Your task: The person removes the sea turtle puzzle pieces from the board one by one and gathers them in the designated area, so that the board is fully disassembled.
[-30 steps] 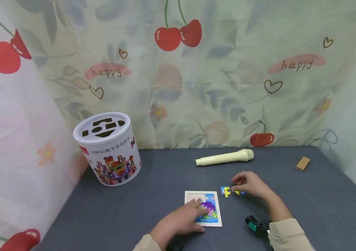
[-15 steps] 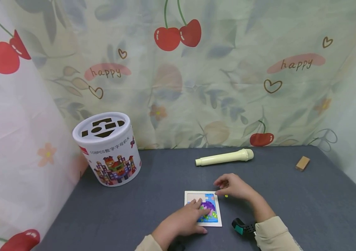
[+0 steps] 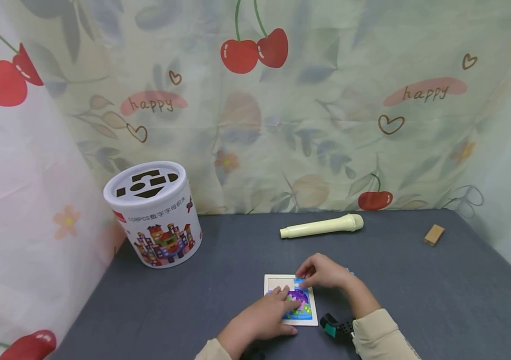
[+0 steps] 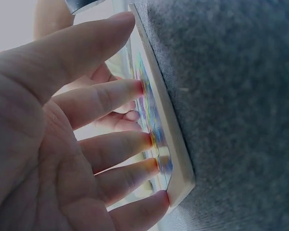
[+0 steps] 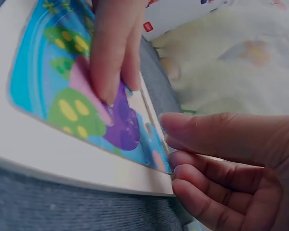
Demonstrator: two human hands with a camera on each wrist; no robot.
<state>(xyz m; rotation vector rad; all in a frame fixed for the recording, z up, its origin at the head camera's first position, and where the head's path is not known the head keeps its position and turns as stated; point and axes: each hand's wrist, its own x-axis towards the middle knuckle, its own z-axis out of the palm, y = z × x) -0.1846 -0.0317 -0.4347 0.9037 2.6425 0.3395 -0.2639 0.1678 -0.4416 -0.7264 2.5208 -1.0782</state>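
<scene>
In the head view a small jigsaw puzzle (image 3: 300,299) in a pale wooden frame (image 3: 315,312) lies on the dark table. It carries a purple figure and green plants, and its upper left is bare pale board. My left hand (image 3: 262,315) rests on it with fingers spread, fingertips touching the picture in the left wrist view. My right hand (image 3: 327,272) is at the upper right corner, fingers bent and thumb close to the index finger. In the right wrist view its fingertips (image 5: 176,127) meet the puzzle's edge; whether they pinch a piece is hidden.
A sliver of blue puzzle piece (image 3: 350,271) shows behind the right wrist. Farther back lie a cream toy microphone (image 3: 322,227) and a small wooden block (image 3: 434,234). A white block bucket (image 3: 160,215) stands at the left. Printed cloth (image 3: 309,125) hangs behind the table.
My right hand has moved left from the loose puzzle pieces to the frame's upper right corner. My left hand stays on the puzzle.
</scene>
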